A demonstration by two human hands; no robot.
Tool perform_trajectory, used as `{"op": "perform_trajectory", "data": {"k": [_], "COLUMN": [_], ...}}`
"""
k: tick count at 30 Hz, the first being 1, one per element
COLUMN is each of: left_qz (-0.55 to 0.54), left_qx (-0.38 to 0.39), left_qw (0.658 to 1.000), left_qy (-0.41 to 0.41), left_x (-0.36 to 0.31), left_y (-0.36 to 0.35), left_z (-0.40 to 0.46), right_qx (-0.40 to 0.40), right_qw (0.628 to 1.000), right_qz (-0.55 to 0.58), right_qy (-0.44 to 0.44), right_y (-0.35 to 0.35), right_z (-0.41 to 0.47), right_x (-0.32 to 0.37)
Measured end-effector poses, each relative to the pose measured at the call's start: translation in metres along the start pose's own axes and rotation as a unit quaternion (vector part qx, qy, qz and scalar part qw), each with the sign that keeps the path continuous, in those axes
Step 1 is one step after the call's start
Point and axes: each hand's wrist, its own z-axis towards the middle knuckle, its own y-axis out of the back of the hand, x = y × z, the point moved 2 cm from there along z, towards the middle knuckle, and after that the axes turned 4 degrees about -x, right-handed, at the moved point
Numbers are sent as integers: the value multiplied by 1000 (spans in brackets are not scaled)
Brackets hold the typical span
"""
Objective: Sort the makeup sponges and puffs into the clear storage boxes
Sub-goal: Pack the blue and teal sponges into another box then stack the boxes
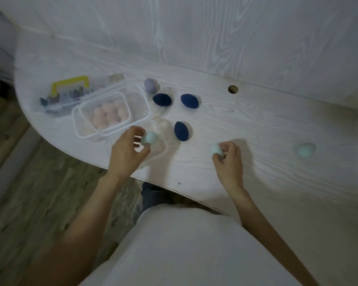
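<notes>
This looks like a room in a home, at a dressing or desk corner. The surface [246, 124] is white wood-grain board with a rounded edge and a cable hole [233, 89]. Matching white panels [215, 34] stand behind it. The floor [39, 193] is grey wood-look planks. Makeup sponges [162, 99] lie around.

I can read no text, label, brand, number or sign anywhere in my head view. The clear storage box [112, 114] holding pink puffs shows no print on its walls or rim. The case with the yellow handle [70, 85] behind it carries no lettering I can make out; its contents are blurred. The navy sponges [162, 99] and mint sponges [306, 150] are plain. The white wood-grain tabletop [246, 124] bears only grain and a round hole.
</notes>
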Motion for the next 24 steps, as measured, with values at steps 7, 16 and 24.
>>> {"op": "perform_trajectory", "data": {"k": [7, 16, 24], "left_qz": [121, 87, 100], "left_qx": [74, 165, 110], "left_qw": [990, 981, 982], "left_qy": [-5, -52, -116], "left_x": [28, 43, 46], "left_y": [-25, -22, -26], "left_z": [5, -3, -32], "right_qx": [41, 85, 148], "right_qw": [997, 987, 921], "right_qz": [59, 82, -126], "right_qy": [21, 108, 336], "right_y": [-10, -29, -72], "right_z": [-13, -16, -12], "right_x": [20, 65, 111]}}
